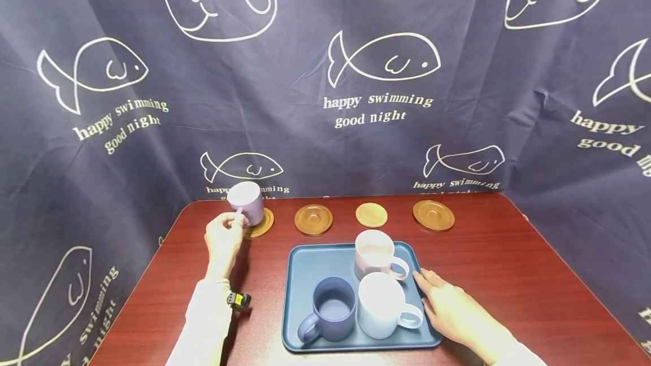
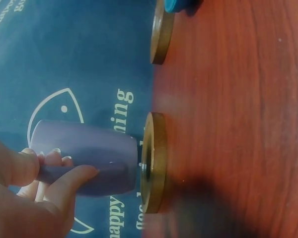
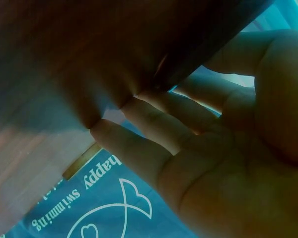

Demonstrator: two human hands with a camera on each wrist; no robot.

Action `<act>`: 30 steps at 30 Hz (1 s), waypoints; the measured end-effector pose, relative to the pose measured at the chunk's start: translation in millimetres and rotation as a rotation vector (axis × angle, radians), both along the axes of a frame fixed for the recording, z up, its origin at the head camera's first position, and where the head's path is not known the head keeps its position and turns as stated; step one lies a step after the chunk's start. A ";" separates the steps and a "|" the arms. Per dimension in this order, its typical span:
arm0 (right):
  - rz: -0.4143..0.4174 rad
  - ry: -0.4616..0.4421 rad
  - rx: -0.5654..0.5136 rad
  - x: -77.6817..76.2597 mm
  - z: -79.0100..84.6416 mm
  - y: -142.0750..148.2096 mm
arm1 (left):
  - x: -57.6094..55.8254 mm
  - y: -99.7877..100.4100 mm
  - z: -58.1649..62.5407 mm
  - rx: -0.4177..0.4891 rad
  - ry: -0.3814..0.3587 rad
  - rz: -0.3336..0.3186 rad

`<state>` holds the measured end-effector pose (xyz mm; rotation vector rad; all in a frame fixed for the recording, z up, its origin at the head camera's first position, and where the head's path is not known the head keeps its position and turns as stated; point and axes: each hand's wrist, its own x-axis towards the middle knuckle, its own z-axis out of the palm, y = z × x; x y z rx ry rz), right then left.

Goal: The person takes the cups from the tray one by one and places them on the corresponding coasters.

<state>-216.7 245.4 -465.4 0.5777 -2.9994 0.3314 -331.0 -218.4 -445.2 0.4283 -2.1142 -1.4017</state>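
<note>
Fingers (image 2: 64, 181) of the left hand (image 1: 222, 240) curl round the handle side of the purple mug (image 1: 246, 202), which hangs just above the leftmost wooden coaster (image 1: 261, 225), at about eleven o'clock from the tray (image 1: 305, 264). In the left wrist view the mug's base stands just off the coaster's face, or barely touches it; I cannot tell which. To set it well, I judge the mug should come down level and centred inside the coaster's raised rim, and the grip should ease only once the base sits flat.

Right hand (image 1: 450, 306) lies with straight, relaxed fingers against the tray's three o'clock edge, steadying it. On the tray stand a pink mug (image 1: 373, 253), a white mug (image 1: 381, 304) and a dark blue mug (image 1: 333, 306). Three more coasters (image 1: 313, 219) line the table (image 1: 508, 275) at twelve o'clock. Nothing blocks the purple mug's way down.
</note>
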 end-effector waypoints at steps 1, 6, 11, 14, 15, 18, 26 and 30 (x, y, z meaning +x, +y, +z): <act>-0.001 -0.002 -0.001 0.0 0.0 -0.1 | -0.2 0.2 -0.7 0.002 -0.001 -0.002; -0.003 -0.008 0.001 -0.3 -1.4 0.2 | -0.2 1.0 -3.4 0.007 -0.019 0.002; -0.003 -0.011 0.002 -0.4 -1.7 0.2 | 0.1 2.2 -3.9 0.020 -0.028 0.001; -0.002 -0.012 -0.001 -0.4 -0.8 0.1 | 0.7 3.3 -3.1 0.022 -0.031 0.000; -0.001 -0.012 0.000 -0.4 -0.5 0.2 | 0.9 3.7 -2.6 0.025 -0.033 -0.001; 0.002 -0.008 0.002 -0.5 -0.1 0.4 | 1.3 4.5 -2.1 0.024 -0.036 0.001; 0.008 0.003 0.003 -0.5 -0.6 0.8 | 0.1 4.4 -1.8 0.026 -0.056 0.000; 0.016 0.027 0.003 -0.1 -0.9 1.0 | -0.2 4.5 -1.0 0.032 -0.061 0.000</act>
